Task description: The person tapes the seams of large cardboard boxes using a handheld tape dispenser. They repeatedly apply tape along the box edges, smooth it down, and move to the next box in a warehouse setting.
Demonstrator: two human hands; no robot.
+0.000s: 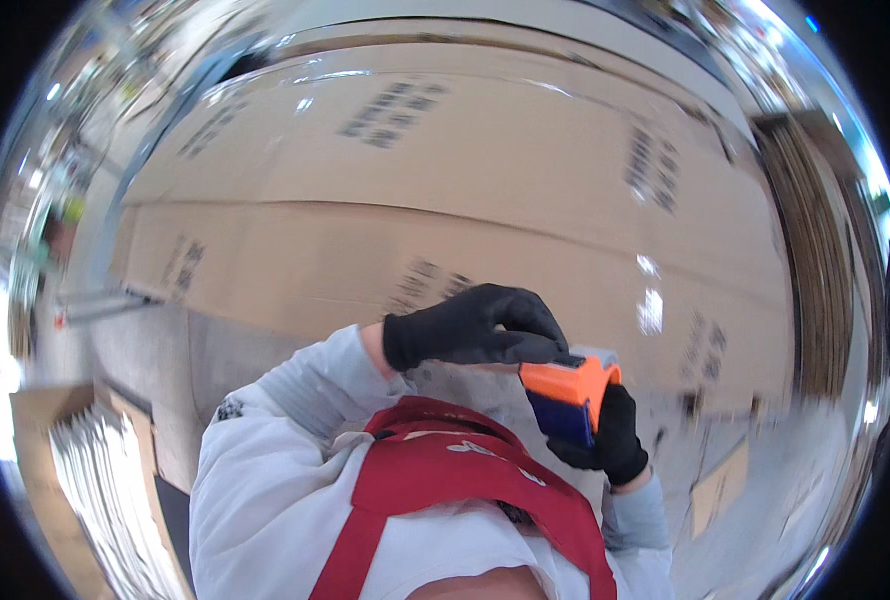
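Note:
My right hand (616, 442), in a black glove, grips an orange and dark-blue hand-held tool (565, 384) in front of my chest. A pale grey or clear part shows at its far side, and a small black patch lies on its top. My left hand (482, 324), also black-gloved, reaches across from the left. Its curled thumb and fingers come together at the tool's top edge; whether they pinch anything is not visible. Just beyond both hands lie large printed cardboard cartons (445, 172), partly covered in shiny clear film or tape.
A stack of flattened cardboard (812, 262) stands at the right. At lower left, an open cardboard box (54, 465) holds a row of white sheets (111, 480). A cardboard piece (719, 487) lies on the grey floor (775, 517) at lower right. The background is blurred.

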